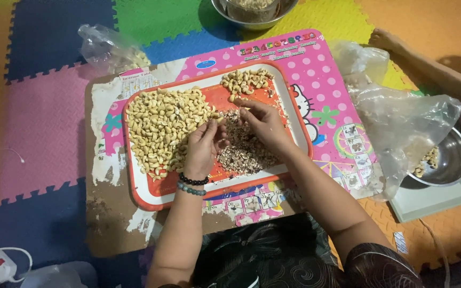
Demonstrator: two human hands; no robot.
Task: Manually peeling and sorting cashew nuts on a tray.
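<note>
1. Your tray (137, 184) looks like smooth, glossy plastic, orange with a white rim.
2. The board (108, 224) under it shows bare, rough brown fibre where its pink printed paper (321, 69) has peeled.
3. The floor mat (44, 122) is matt foam.
4. Both bowls (452, 160) are shiny metal.
5. The bags (401, 128) are thin, crinkled clear plastic.
6. Your left wrist wears polished beads (192, 184).

Two metal bowls (254, 13), one tray (294, 114)

Clear plastic bag (110, 49) upper left, crumpled clear bags (401, 122) at right
</note>
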